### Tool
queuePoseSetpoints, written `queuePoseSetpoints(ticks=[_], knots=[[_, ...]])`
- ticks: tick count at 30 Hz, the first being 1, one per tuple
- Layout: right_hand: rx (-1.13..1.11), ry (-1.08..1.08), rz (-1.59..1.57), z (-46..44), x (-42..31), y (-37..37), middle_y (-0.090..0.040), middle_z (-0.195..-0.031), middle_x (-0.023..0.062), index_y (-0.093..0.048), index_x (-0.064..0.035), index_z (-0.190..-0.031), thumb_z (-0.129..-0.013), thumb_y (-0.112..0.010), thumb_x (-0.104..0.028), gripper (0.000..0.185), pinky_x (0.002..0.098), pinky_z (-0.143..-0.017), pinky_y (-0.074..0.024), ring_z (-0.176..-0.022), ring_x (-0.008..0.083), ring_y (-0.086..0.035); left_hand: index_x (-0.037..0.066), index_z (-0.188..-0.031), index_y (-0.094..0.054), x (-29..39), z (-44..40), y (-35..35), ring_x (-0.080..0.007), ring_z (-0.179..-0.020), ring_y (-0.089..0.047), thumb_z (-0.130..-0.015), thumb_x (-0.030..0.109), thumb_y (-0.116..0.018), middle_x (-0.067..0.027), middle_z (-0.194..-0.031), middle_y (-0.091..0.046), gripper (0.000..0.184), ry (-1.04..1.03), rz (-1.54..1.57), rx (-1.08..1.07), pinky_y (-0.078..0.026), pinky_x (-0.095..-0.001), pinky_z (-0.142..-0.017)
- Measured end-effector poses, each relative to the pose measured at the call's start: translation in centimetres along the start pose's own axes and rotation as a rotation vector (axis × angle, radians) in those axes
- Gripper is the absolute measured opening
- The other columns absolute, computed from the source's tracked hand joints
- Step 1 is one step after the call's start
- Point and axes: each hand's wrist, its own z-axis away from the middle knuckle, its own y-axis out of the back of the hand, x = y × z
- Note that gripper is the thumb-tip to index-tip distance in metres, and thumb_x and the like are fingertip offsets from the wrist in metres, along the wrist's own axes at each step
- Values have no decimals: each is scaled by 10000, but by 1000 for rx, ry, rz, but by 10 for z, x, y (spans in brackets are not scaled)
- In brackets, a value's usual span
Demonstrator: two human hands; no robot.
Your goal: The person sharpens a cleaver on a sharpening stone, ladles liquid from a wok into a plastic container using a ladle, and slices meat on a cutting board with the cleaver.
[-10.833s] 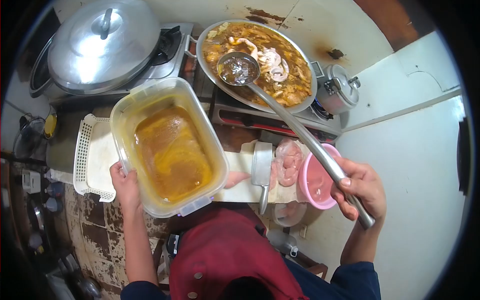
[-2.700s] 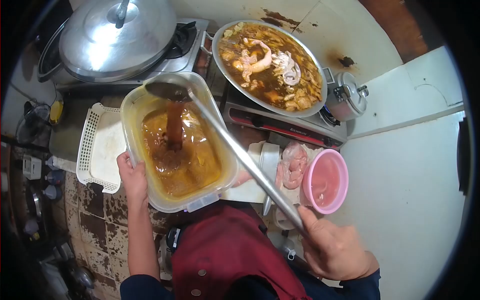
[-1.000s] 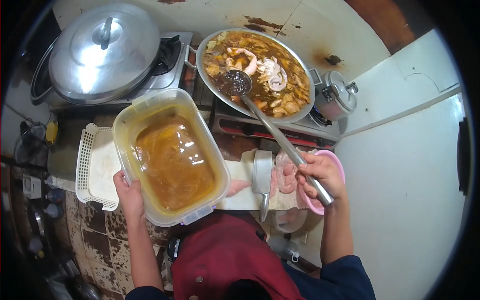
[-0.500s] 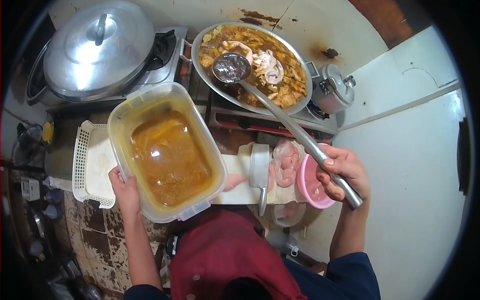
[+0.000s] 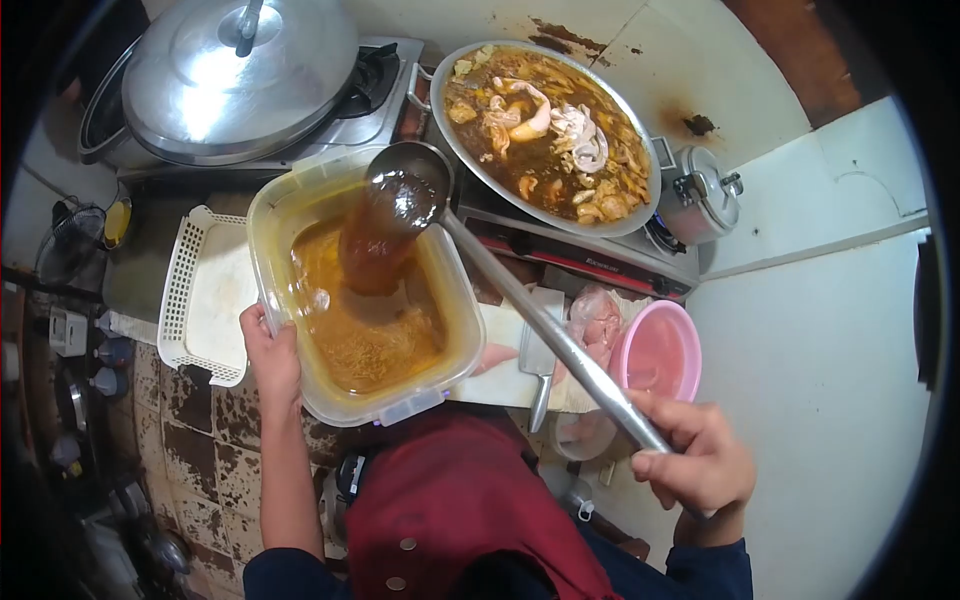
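Note:
My left hand (image 5: 272, 358) grips the left edge of a clear plastic container (image 5: 465, 350), which is partly filled with brown broth (image 5: 385, 345). My right hand (image 5: 697, 452) is wrapped round the long metal handle of a ladle (image 5: 540, 315). The ladle's bowl is tipped over the container's far right edge, and dark brown liquid pours from it into the broth. Behind and to the right, a wide metal pan (image 5: 560, 222) on the stove holds brown liquid with pale, folded pieces that look like meat or offal.
A large lidded pot (image 5: 215, 100) stands back left. White basket (image 5: 185, 290) lies left of the container. On the right are a cleaver (image 5: 541, 345), a bag of pink meat (image 5: 595, 320), a pink bowl (image 5: 690, 345) and a pressure cooker (image 5: 700, 205) by the wall.
The ladle has moved left from over the pan to over the container and tipped, and its liquid now pours out. The camera view has shifted slightly.

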Motion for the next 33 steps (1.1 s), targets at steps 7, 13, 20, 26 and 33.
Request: queuePoseSetpoints(ticks=[7, 13, 20, 26, 33], knots=[[-33, 326, 1025, 12, 25, -22, -621, -765, 117, -471, 1, -1323, -798, -621, -102, 555, 400, -524, -494, -605, 321, -612, 9, -1209, -365, 8, 3, -2, -150, -849, -581, -872, -53, -465, -153, -1036, -584, 358, 33, -27, -2, -479, -272, -733], [-13, 312, 310, 21, 51, 0, -618, -736, 97, -493, 54, -1296, -809, -622, -57, 516, 315, -463, -476, -530, 172, -612, 4, -1219, -360, 9, 3, -5, -155, -864, -580, -880, -66, -459, -151, -1041, -579, 360, 35, -66, 8, -473, -275, -754], [98, 172, -636, -9, 62, 43, -575, -633, 144, -447, 174, -1266, -812, -599, -49, 528, 200, -297, -352, -320, 101, -454, 3, -1212, -371, -2, -3, 2, -157, -879, -579, -853, -77, -449, -152, -1053, -579, 376, 13, -72, 1, -468, -281, -764], [240, 116, -235, -48, 68, 41, -583, -653, 77, -486, 102, -1281, -863, -562, -22, 442, 210, -353, -397, -388, 91, -507, 10, -1196, -376, 4, 0, 2, -155, -877, -569, -852, -76, -443, -147, -1058, -571, 361, 43, -95, -7, -461, -283, -779], [229, 61, -285, -58, 68, 43, -579, -646, 77, -511, 100, -1248, -879, -547, -37, 395, 215, -350, -398, -384, 99, -504, 17, -1193, -377, 2, -2, 3, -151, -880, -563, -856, -76, -435, -144, -1057, -568, 354, 34, -112, -4, -454, -287, -783]])
